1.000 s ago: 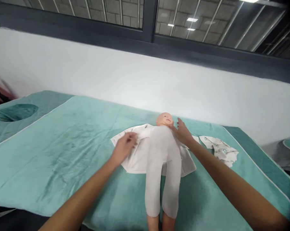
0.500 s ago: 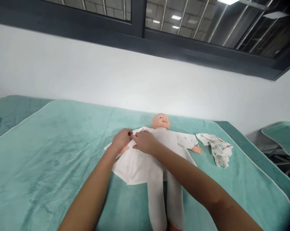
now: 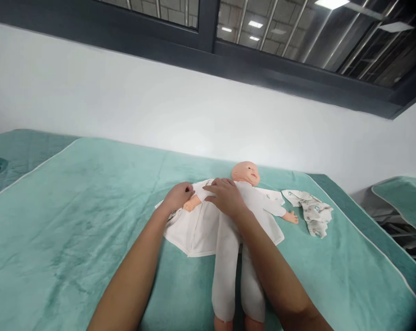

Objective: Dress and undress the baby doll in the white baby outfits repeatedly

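Note:
A baby doll (image 3: 225, 234) with a white cloth body lies on its back, its bald head turned to the right. Beneath it spreads a white baby shirt (image 3: 202, 234); the printed sleeve on the right is partly under the doll's arm. My left hand (image 3: 178, 197) is closed on the left edge of the shirt, beside the doll's small hand (image 3: 192, 203). Across the doll's shoulder and upper arm on that side lies my right hand (image 3: 226, 195), thumb and fingers around the arm. My fingers hide part of the doll's chest and the shirt's collar.
A crumpled printed baby garment (image 3: 314, 212) lies to the right of the doll. The green sheet (image 3: 90, 207) covers the bed, which meets a white wall (image 3: 142, 105) under a dark window frame (image 3: 208, 41). Another green-covered surface (image 3: 404, 197) stands at the far right.
The doll has shifted and tilted to the right, with its head further right. Its left-side arm now lies on top of the shirt. My right hand has moved right with it.

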Tool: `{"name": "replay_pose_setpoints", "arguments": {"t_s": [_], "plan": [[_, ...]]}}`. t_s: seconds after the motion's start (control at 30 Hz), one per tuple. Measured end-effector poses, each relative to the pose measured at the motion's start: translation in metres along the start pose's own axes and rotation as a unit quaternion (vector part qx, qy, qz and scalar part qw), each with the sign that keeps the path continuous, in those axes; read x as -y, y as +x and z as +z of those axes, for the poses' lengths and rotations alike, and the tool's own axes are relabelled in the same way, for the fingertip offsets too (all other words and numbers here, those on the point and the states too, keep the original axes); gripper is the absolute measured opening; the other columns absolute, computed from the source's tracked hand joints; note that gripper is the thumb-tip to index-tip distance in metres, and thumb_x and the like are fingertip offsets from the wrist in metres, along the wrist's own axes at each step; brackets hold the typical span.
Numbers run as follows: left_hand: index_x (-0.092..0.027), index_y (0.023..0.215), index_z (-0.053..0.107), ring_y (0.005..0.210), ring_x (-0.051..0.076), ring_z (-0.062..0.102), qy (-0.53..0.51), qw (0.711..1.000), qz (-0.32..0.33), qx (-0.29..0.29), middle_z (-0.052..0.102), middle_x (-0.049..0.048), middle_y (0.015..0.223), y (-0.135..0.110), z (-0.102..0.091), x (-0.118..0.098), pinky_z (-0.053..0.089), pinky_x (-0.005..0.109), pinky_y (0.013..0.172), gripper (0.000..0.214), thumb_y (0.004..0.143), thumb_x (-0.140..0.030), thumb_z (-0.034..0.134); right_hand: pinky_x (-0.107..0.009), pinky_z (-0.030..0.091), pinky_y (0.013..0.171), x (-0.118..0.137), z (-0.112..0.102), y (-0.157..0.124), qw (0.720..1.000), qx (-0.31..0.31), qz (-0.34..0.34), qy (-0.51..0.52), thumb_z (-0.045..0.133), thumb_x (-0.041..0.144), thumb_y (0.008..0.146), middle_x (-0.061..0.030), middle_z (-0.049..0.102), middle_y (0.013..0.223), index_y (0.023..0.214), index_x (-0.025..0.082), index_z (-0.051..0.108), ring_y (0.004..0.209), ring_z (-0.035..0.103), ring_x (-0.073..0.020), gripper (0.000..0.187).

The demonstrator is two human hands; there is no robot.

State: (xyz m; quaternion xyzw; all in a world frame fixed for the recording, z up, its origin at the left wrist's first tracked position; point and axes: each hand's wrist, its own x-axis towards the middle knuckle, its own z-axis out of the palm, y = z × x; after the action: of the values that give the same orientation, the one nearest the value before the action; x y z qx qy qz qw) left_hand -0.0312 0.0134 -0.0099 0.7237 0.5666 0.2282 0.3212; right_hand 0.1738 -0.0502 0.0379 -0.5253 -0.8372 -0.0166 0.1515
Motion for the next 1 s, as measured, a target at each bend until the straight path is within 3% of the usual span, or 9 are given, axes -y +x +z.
{"name": "replay_pose_setpoints", "arguments": {"t_s": [0.13, 0.27, 0.37, 0.6, 0.73, 0.8, 0.87, 0.93, 1.0], "plan": [[-0.021, 0.075, 0.050, 0.060, 0.013, 0.046, -0.180, 0.977, -0.053, -0.098, 0.051, -0.0032, 0.065, -0.008, -0.014, 0.000, 0.033, 0.026, 0.056, 0.015, 0.080, -0.035, 0.055, -0.037, 0.035, 0.098, 0.001, 0.001, 0.000, 0.999, -0.018, 0.037, -0.020, 0.061, 0.040, 0.094, -0.0046, 0.063, 0.111, 0.121, 0.032, 0.067, 0.102, 0.055, -0.0220, 0.029], [-0.020, 0.079, 0.050, 0.051, 0.011, 0.043, -0.403, 0.909, -0.090, -0.055, 0.046, -0.0052, 0.060, -0.016, -0.034, 0.001, 0.033, 0.024, 0.048, 0.028, 0.071, -0.040, 0.069, -0.039, 0.035, 0.098, 0.003, 0.003, 0.003, 0.997, -0.014, 0.069, -0.036, 0.059, 0.041, 0.095, -0.0057, 0.062, 0.109, 0.116, 0.031, 0.069, 0.102, 0.054, -0.0236, 0.025], [-0.020, 0.079, 0.051, 0.051, 0.010, 0.046, -0.482, 0.871, -0.089, -0.043, 0.049, -0.0051, 0.062, -0.022, -0.040, -0.006, 0.036, 0.022, 0.047, 0.035, 0.066, -0.039, 0.077, -0.041, 0.036, 0.098, 0.003, 0.004, 0.005, 0.996, 0.003, 0.080, -0.050, 0.058, 0.041, 0.095, -0.0072, 0.063, 0.107, 0.114, 0.029, 0.070, 0.103, 0.054, -0.0250, 0.026], [-0.021, 0.084, 0.053, 0.058, 0.011, 0.053, -0.550, 0.831, -0.021, 0.077, 0.056, -0.0032, 0.070, -0.045, 0.001, -0.054, 0.043, 0.022, 0.055, 0.031, 0.075, -0.038, 0.076, -0.046, 0.033, 0.105, 0.005, 0.012, 0.012, 0.997, 0.038, 0.020, -0.058, 0.057, 0.030, 0.091, -0.0116, 0.064, 0.109, 0.107, 0.019, 0.071, 0.106, 0.056, -0.0276, 0.024], [-0.020, 0.085, 0.055, 0.061, 0.009, 0.050, -0.558, 0.826, -0.010, 0.076, 0.054, -0.0038, 0.072, -0.044, 0.022, -0.061, 0.041, 0.020, 0.056, 0.030, 0.076, -0.039, 0.076, -0.041, 0.032, 0.109, 0.001, -0.001, 0.000, 1.000, -0.008, 0.002, -0.006, 0.049, 0.020, 0.093, -0.0098, 0.064, 0.120, 0.106, 0.018, 0.069, 0.111, 0.056, -0.0238, 0.024], [-0.020, 0.085, 0.054, 0.058, 0.008, 0.047, -0.559, 0.828, -0.016, 0.043, 0.052, -0.0048, 0.071, -0.039, 0.023, -0.056, 0.039, 0.020, 0.054, 0.031, 0.073, -0.037, 0.077, -0.034, 0.039, 0.099, -0.009, -0.017, -0.018, 0.995, -0.070, 0.052, 0.036, 0.044, 0.025, 0.098, -0.0073, 0.065, 0.120, 0.110, 0.022, 0.066, 0.111, 0.057, -0.0207, 0.026], [-0.020, 0.083, 0.054, 0.057, 0.008, 0.045, -0.550, 0.835, -0.025, -0.003, 0.050, -0.0051, 0.070, -0.034, 0.020, -0.048, 0.038, 0.020, 0.053, 0.031, 0.071, -0.037, 0.077, -0.030, 0.043, 0.083, -0.029, -0.034, -0.043, 0.981, -0.098, 0.161, 0.049, 0.040, 0.037, 0.101, -0.0068, 0.068, 0.104, 0.099, 0.023, 0.067, 0.098, 0.060, -0.0205, 0.030], [-0.021, 0.082, 0.053, 0.056, 0.008, 0.043, -0.537, 0.842, -0.032, -0.043, 0.049, -0.0048, 0.069, -0.031, 0.017, -0.043, 0.037, 0.021, 0.052, 0.030, 0.072, -0.038, 0.075, -0.031, 0.042, 0.070, -0.055, -0.048, -0.071, 0.961, -0.030, 0.273, 0.044, 0.040, 0.052, 0.099, -0.0069, 0.068, 0.081, 0.075, 0.022, 0.064, 0.076, 0.060, -0.0212, 0.046], [-0.021, 0.081, 0.050, 0.054, 0.009, 0.041, -0.531, 0.844, -0.039, -0.067, 0.046, -0.0049, 0.066, -0.031, 0.016, -0.039, 0.036, 0.022, 0.051, 0.030, 0.073, -0.040, 0.072, -0.032, 0.040, 0.067, -0.081, -0.053, -0.093, 0.940, 0.082, 0.323, 0.076, 0.034, 0.064, 0.097, -0.0079, 0.064, 0.065, 0.057, 0.022, 0.058, 0.064, 0.058, -0.0207, 0.062]]}}
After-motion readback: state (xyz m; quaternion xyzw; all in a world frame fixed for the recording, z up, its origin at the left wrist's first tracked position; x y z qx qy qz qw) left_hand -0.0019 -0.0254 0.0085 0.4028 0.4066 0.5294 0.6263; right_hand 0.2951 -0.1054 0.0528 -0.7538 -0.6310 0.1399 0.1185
